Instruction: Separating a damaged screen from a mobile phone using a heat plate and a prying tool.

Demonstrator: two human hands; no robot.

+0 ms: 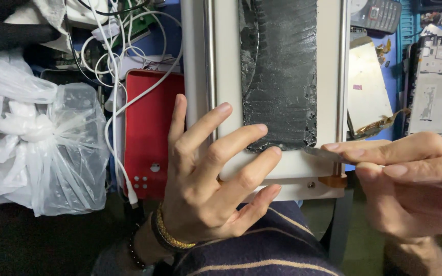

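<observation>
A cracked black phone screen lies face up on a pale grey flat machine plate. My left hand rests spread on the plate's near edge, its middle fingertips pressing the screen's near left corner. My right hand pinches a thin metal blade, whose tip sits at the screen's broken near right corner. A gold bracelet and dark bead band circle my left wrist.
A red flat case with white cables over it lies left of the plate. Further left sits a crumpled white plastic bag. To the right lie a bare display panel, a phone frame and a keypad phone.
</observation>
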